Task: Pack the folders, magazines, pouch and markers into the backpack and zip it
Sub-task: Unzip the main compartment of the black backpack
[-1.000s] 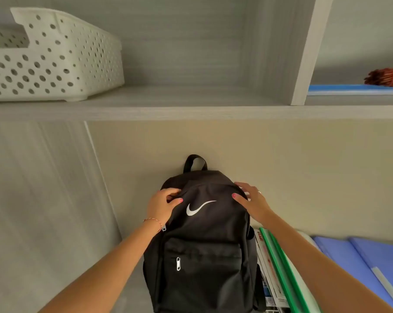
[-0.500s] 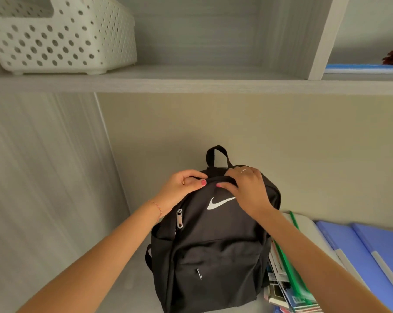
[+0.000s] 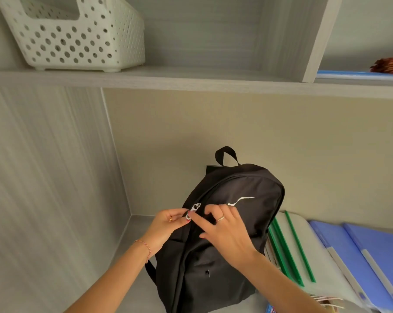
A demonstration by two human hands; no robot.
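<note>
left hand [image 3: 166, 224] pinching the zipper pull [image 3: 193, 211] on the backpack [image 3: 231, 222]; right hand [image 3: 224, 231] curled onto the fabric just beside it, bracing. backpack standing on the counter [image 3: 132, 249] under both hands, still zipped. folders [image 3: 360, 256] lying flat to the right of the right hand, magazines [image 3: 326, 301] beneath them; pouch and markers not visible. best done by keeping the fabric taut with the right, drawing the pull steadily along the curve, avoiding snags.

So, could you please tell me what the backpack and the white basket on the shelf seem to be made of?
Backpack: likely woven synthetic fabric, matte black; it creases softly, with stitched seams. White basket: apparently moulded plastic, smooth and slightly glossy, with rigid walls and regular round perforations.
</note>
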